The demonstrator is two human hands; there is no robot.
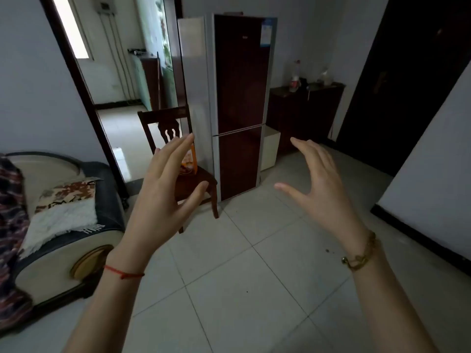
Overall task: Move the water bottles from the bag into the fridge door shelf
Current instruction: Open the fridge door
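Left hand (163,192) and right hand (322,184) are hovering spread and empty, apparently pre-reach. Orange-handled bag (189,165) is sitting on dark wooden chair (201,183) beside closed maroon two-door fridge (239,98), probably staged for short carries; bottles hidden.

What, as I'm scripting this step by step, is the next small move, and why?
Probably step up to the fridge and open its upper door: both doors look closed, the left hand and right hand are open and empty, and the orange bag sits on the chair beside it.
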